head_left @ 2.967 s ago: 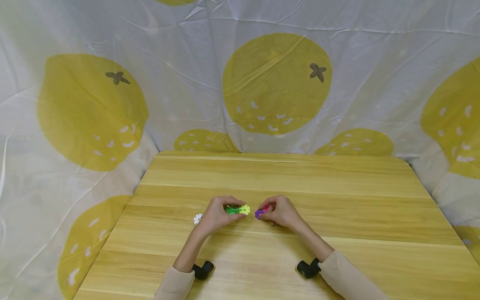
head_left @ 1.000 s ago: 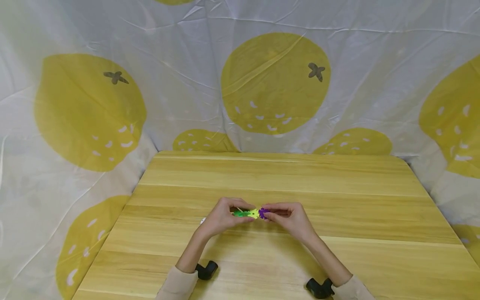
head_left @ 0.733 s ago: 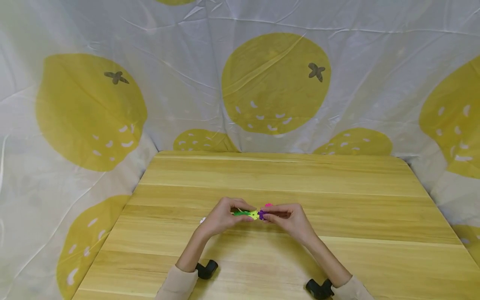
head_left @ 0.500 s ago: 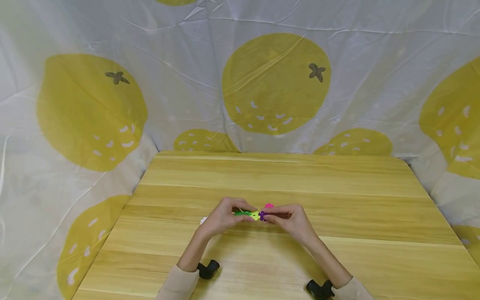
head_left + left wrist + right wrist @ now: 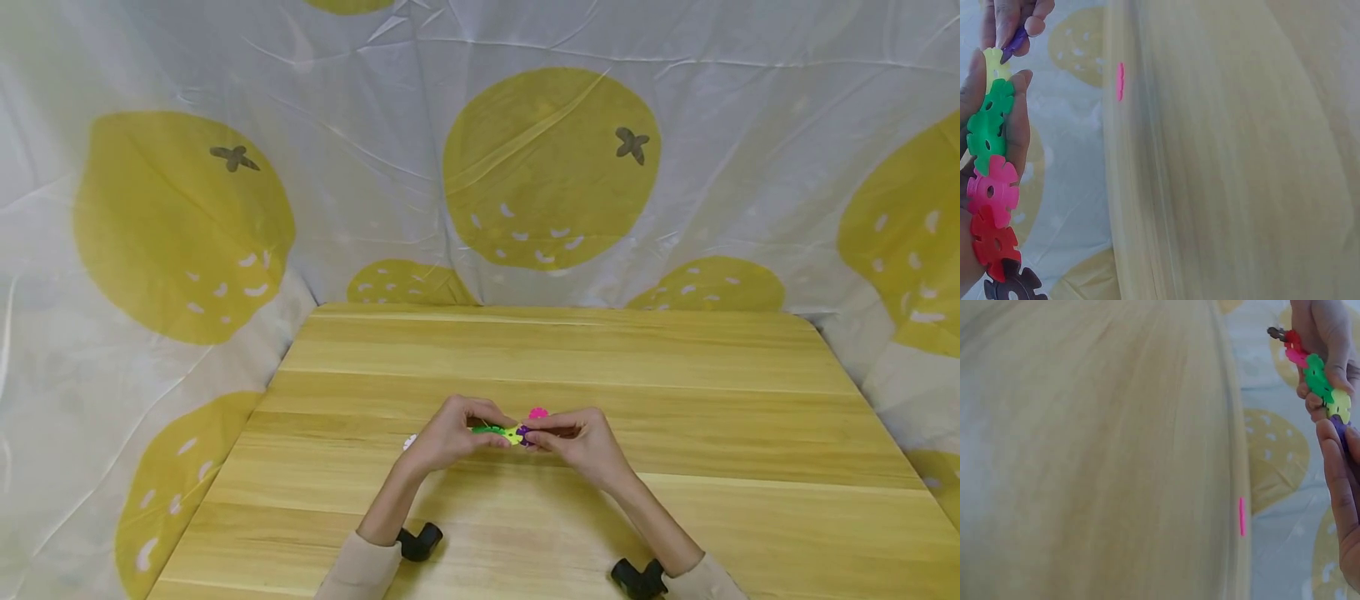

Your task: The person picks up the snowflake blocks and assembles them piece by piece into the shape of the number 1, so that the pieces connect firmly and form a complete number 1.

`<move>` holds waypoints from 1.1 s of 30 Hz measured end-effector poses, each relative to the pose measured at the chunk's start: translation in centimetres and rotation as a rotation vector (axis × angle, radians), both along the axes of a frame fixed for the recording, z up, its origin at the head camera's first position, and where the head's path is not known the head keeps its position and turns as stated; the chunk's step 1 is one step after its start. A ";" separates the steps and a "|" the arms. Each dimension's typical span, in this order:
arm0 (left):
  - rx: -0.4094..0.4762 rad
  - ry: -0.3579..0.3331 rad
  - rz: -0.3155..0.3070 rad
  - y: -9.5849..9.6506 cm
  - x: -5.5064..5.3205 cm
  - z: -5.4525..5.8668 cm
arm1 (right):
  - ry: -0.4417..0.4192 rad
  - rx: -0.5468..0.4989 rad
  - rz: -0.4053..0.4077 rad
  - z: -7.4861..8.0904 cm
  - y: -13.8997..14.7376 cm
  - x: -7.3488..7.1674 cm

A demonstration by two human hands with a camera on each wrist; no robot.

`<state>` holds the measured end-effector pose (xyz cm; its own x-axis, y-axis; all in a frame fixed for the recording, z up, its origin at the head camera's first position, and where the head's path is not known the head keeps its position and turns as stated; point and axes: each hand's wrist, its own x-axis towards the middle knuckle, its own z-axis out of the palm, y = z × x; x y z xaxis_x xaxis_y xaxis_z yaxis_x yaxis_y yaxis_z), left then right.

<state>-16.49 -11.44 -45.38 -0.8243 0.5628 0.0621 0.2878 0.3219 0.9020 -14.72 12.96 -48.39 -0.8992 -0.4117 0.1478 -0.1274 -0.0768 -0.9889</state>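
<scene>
In the head view my left hand (image 5: 447, 435) pinches a chain of toy snowflake discs by its yellow disc (image 5: 997, 69) and green part (image 5: 988, 131). Back along the forearm, the left wrist view shows a pink disc (image 5: 994, 190), a red disc (image 5: 995, 242) and a black disc (image 5: 1013, 289). A purple snowflake disc (image 5: 1339, 428) is pinched between thumb and fingers of my right hand (image 5: 588, 440). It meets the yellow disc's free end at an angle; how deep their slots engage, I cannot tell.
A loose pink disc (image 5: 538, 413) lies on the wooden table (image 5: 675, 358) just beyond my right fingers. Beside my left wrist, a white disc (image 5: 408, 442) is partly hidden. A lemon-print cloth (image 5: 360, 167) hangs behind the table.
My hands have come together from slightly apart, bringing the purple disc against the yellow one. Lately they have barely moved, sinking a little. The loose pink disc now shows more clearly beyond my right fingers.
</scene>
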 end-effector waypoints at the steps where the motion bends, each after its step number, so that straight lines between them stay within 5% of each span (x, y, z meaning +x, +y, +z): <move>1: 0.002 -0.002 -0.001 0.0 0.0 0.0 | -0.002 -0.001 0.000 0.0 0.1 0.0; 23: -0.038 -0.096 -0.023 -0.4 -0.5 -0.3 | -0.068 0.010 0.026 -0.2 0.8 -0.4; 33: -0.120 0.139 0.080 0.7 0.4 0.2 | -0.178 -0.001 -0.065 0.0 -0.2 -0.6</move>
